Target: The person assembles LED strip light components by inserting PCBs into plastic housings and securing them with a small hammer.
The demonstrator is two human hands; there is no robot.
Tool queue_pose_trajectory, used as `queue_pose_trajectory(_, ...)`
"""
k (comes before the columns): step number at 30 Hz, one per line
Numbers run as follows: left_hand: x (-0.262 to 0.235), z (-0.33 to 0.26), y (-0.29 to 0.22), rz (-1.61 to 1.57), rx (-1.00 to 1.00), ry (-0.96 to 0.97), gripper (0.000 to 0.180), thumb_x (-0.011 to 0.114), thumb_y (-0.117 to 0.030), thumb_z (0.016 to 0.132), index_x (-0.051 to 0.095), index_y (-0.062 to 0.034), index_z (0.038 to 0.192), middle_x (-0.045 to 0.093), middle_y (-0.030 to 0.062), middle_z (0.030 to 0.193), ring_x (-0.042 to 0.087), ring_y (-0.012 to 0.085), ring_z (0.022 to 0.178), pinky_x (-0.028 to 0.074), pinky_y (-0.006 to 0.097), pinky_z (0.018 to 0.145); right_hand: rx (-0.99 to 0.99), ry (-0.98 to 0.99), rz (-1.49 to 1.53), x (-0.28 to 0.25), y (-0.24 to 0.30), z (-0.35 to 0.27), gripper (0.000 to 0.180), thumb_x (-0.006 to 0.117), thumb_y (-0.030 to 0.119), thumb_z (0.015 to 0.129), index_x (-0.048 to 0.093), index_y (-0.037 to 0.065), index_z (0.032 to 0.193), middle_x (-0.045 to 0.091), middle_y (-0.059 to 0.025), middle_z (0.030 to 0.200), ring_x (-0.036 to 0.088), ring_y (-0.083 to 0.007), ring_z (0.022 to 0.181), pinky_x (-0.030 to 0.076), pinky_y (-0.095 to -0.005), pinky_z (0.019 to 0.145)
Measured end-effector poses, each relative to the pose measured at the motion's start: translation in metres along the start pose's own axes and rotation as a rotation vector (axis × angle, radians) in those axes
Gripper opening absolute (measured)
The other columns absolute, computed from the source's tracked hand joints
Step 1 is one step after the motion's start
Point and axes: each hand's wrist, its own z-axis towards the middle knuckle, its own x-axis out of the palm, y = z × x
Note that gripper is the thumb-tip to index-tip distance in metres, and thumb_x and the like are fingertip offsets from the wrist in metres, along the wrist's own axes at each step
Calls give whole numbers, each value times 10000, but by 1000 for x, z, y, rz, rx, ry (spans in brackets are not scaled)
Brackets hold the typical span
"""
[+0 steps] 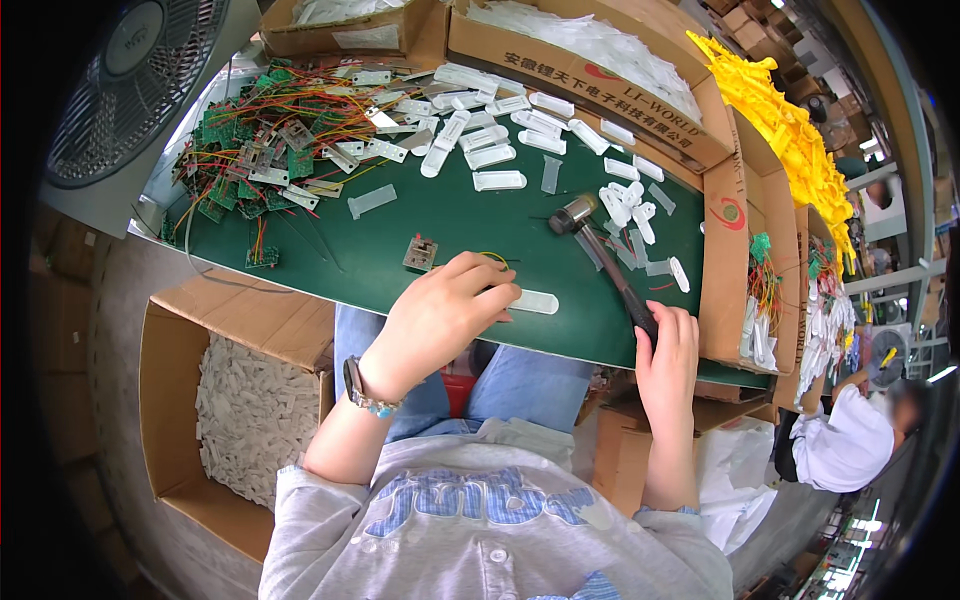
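Observation:
My left hand [452, 302] is bent over a long white plastic shell [538, 302] near the front edge of the green table, its fingers closed on the near end. A thin yellow wire [493, 256] shows just behind those fingers; what else lies under them is hidden. A hammer [622, 280] with a dark handle lies slanted on the table, its head [573, 214] pointing away from me. Around the handle's near end are the thumb and fingers of my right hand [668, 352]. Left of my left hand sits a small grey metal-and-board piece [420, 253].
Green circuit boards with red and yellow wires [250, 150] are heaped at the far left. Several white shells [490, 155] and clear strips [372, 201] are scattered behind my hands. Cardboard boxes [720, 260] border the back and right; a fan [135, 90] stands left. A person [845, 435] sits far right.

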Motion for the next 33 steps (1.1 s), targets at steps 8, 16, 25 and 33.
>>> queue_pose_trajectory(8, 5, 0, 3, -7, 12, -8, 241, 777, -172, 766, 650, -100, 958, 695, 34, 1107, 637, 240, 1085, 555, 355, 875, -5, 219, 126, -10, -16, 22, 313, 756, 83, 815, 583, 14, 1067, 626, -119, 876, 579, -330, 906, 482, -424, 812)
queue_pose_trajectory(16, 4, 0, 3, -23, 4, -22, 239, 776, -170, 768, 643, -101, 954, 694, 29, 1095, 636, 239, 1087, 557, 357, 872, 639, 780, 1231, -25, -7, -2, 351, 556, 41, 990, 493, -3, 1333, 550, -21, 732, 486, -66, 467, 385, -212, 415)
queue_pose_trajectory(25, 4, -3, 4, 0, -3, -6, 241, 765, -191, 779, 637, -105, 964, 692, 28, 1105, 638, 241, 1089, 561, 357, 871, 226, 307, 583, -38, -1, -58, 251, 624, 54, 967, 557, -33, 1193, 667, -130, 833, 677, -206, 707, 520, -321, 652)
queue_pose_trajectory(33, 5, -2, 3, -30, 3, -9, 256, 764, -187, 777, 637, -103, 982, 691, 33, 1107, 637, 255, 1093, 561, 365, 878, 48, 245, 322, -44, 4, -64, 223, 639, 77, 945, 560, -22, 1129, 671, -223, 835, 670, -413, 711, 533, -443, 625)
